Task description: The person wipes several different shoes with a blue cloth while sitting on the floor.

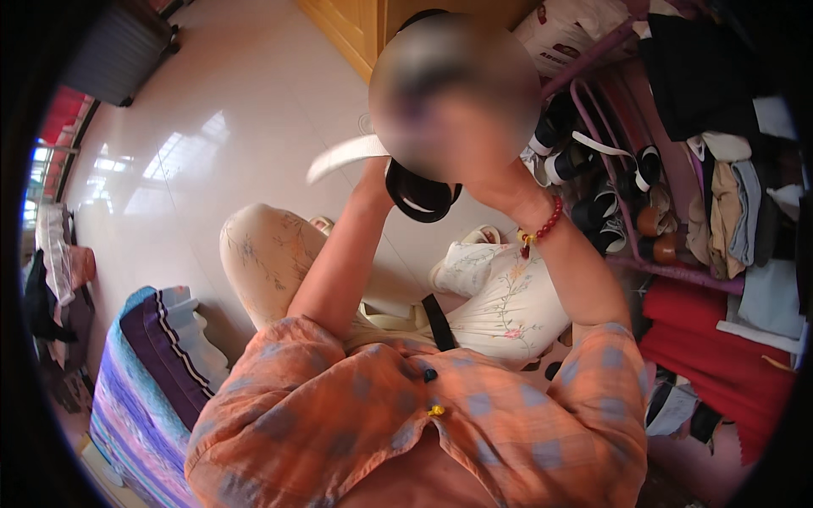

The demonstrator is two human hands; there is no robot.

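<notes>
A round blurred patch covers most of both my hands. Below it shows a glossy black rounded item [424, 193] with a pale lining, perhaps a shoe, raised over the floor in front of my knees. A white strap [348, 155] sticks out to the left of it. My left hand [381, 170] reaches up behind the black item and supports it, its fingers hidden. My right hand [498, 185] comes in from the right, close to the item; what its fingers do is lost in the blur. A red bead bracelet [547, 222] circles the right wrist.
On the right, a purple metal rack [673, 274] holds several shoes [568, 165] and folded clothes [730, 203]. Red cloth [705, 343] hangs below. A wooden cabinet [346, 28] stands ahead, a grey suitcase [124, 54] far left, and a striped cloth-covered item [136, 374] near left.
</notes>
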